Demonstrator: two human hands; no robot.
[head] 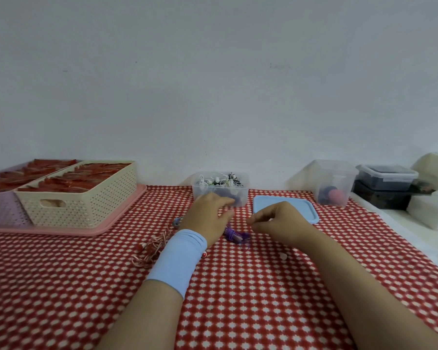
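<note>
My left hand [210,215] loose-fingered, my right hand [281,223] curled, grip unclear, apart either side of the purple earphones [235,236] on the checked cloth [263,299], open cloth nearest me, cloth edge far right, clear tub [239,194] of tangled earphones [218,181] beyond, blue lid [301,208] beside

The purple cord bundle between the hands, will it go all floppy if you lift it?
Probably floppy: the purple cord bundle is thin wire in loose loops, so ends would likely dangle. It looks light for its size. Lying flat and tangled on the tablecloth, it seems unlikely to roll.
</note>
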